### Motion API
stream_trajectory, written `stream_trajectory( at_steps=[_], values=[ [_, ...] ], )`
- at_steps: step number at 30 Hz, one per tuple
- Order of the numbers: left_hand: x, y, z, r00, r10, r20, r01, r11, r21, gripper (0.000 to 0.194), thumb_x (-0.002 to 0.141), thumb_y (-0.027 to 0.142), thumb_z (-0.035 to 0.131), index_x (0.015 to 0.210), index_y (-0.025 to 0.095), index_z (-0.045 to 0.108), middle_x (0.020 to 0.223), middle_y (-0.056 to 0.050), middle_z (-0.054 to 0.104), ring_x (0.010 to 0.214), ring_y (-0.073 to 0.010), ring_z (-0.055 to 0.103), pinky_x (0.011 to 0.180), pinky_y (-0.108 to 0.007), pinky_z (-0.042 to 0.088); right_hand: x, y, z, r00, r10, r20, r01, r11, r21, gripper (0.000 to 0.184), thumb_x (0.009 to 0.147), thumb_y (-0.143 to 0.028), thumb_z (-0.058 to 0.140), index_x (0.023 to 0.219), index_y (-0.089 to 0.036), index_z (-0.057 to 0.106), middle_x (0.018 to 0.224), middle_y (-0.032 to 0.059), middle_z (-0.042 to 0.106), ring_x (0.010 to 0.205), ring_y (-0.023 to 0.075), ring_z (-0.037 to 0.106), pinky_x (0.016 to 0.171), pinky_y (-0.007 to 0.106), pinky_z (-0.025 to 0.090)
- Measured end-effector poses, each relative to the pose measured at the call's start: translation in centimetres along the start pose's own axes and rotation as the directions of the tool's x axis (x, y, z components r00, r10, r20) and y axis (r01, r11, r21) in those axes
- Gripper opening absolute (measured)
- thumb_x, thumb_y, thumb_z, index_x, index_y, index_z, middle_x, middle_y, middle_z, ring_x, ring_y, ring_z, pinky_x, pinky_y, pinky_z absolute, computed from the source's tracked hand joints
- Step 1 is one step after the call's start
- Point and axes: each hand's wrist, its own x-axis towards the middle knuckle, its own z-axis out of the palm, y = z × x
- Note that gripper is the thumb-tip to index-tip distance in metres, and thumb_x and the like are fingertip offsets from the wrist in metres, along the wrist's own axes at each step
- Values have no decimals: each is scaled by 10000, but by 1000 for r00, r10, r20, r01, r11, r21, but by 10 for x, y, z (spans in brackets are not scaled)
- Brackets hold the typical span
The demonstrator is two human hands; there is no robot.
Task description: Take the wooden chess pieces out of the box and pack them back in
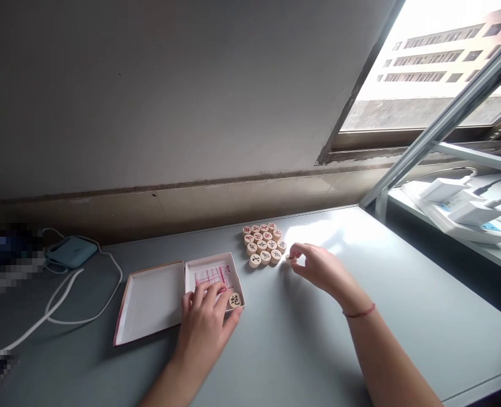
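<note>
My right hand (318,268) pinches a round wooden Chinese chess piece (290,259) between thumb and fingertips, low over the desk. Just left of it, several like pieces (262,245) lie face up in close rows, the far ones with red characters and the nearer ones with black. My left hand (205,316) is at the front wall of a shallow white box (236,277), fingers spread over the inside and thumb outside the corner. One black-marked chess piece (234,299) sits in that corner beside my index finger. The palm hides part of the box.
The box's lid (151,305) lies open to the left. Farther left are a blue device (71,252) and a white cable (118,271). A wall borders the grey desk (267,350) at the back. Chargers (474,212) stand on a shelf at right, behind a metal frame (440,121).
</note>
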Motion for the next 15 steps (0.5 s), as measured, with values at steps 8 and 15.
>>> stream_trajectory(
  at_steps=[8, 15],
  values=[
    [0, 1, -3, 1000, -13, -18, 12, 998, -69, 130, 873, 272, 555, 960, 217, 635, 938, -37, 706, 910, -243, 570, 784, -368, 357, 8, 0, 9, 999, 41, 12, -41, 999, -5, 104, 783, -205, 527, 755, -230, 624, 825, 3, 675, 631, 141, 582, 546, 228, 370],
    [-1, -1, 0, 1000, -16, -19, 14, 992, -129, 145, 921, 231, 483, 921, 233, 628, 875, -5, 727, 857, -193, 599, 794, -341, 331, 10, -1, 13, 999, 43, 1, -43, 999, -13, 118, 809, -221, 495, 777, -223, 608, 838, 2, 676, 554, 115, 559, 513, 223, 354]
  ],
)
